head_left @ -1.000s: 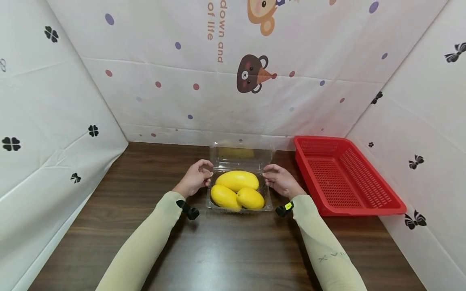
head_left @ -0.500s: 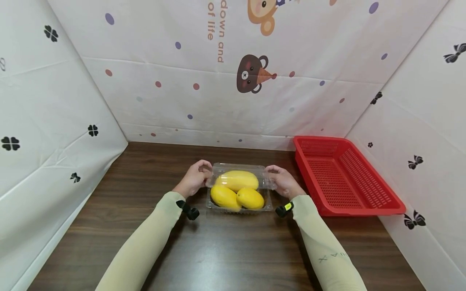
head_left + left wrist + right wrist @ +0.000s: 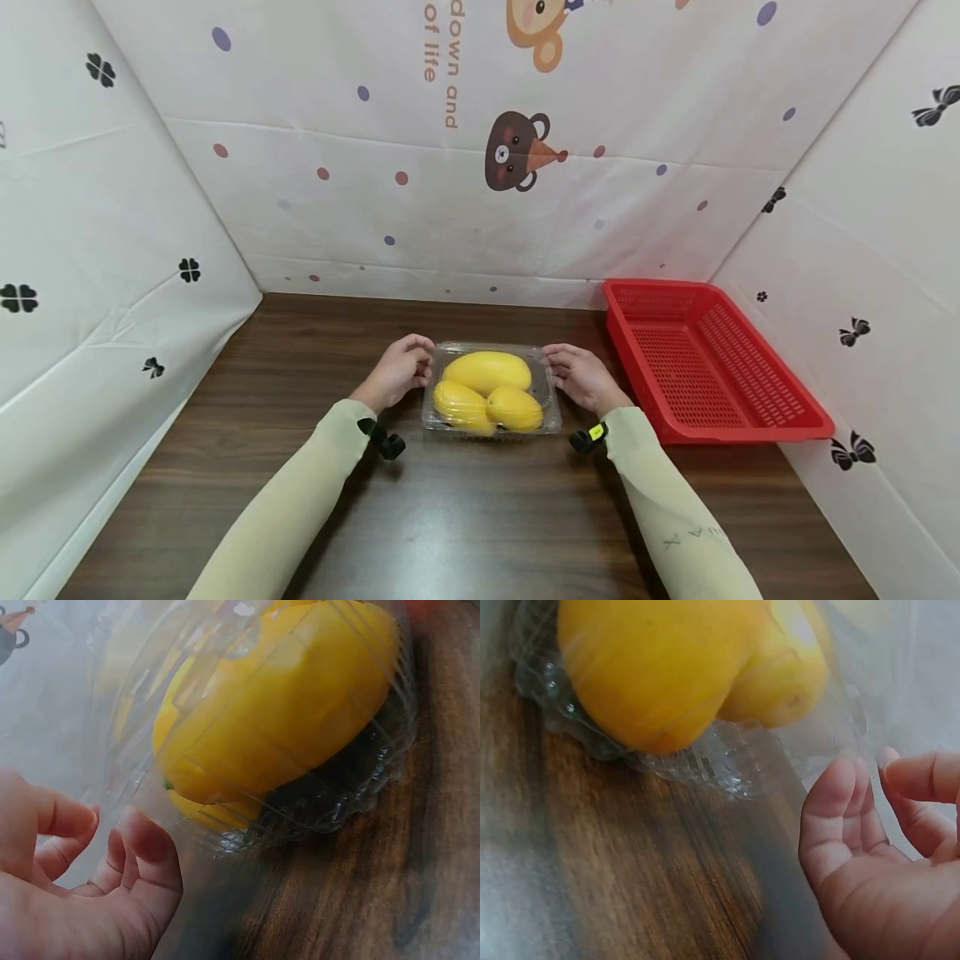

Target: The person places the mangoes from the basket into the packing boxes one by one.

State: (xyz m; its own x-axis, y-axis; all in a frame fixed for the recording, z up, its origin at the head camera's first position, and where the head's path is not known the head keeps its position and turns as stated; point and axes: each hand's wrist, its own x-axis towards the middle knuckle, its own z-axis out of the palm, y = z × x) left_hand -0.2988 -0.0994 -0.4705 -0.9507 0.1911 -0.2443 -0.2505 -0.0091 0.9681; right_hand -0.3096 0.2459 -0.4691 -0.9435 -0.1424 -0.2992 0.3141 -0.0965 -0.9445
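Note:
A clear plastic clamshell box (image 3: 551, 421) lies on the table in the head view, its lid down over three yellow mangoes. The large mango (image 3: 487, 371) lies across the back; a left mango (image 3: 460, 404) and a smaller right mango (image 3: 515, 408) lie in front. My left hand (image 3: 401, 371) is beside the box's back left corner. In the left wrist view its bent thumb and fingers show a gap between their tips. Beside the back right corner is my right hand (image 3: 581, 373), its thumb and forefinger tips slightly apart by the plastic edge (image 3: 855, 712). Exact contact is unclear.
A red perforated plastic basket (image 3: 750, 433) stands on the dark wooden table (image 3: 442, 517), right of the right hand. White printed cloth walls (image 3: 420, 208) enclose the table at the back and both sides.
The lid, upright behind the mangoes one second ago and tilted over the back mango half a second ago, now lies down over the box. Both hands stay near the back corners; the basket stays put.

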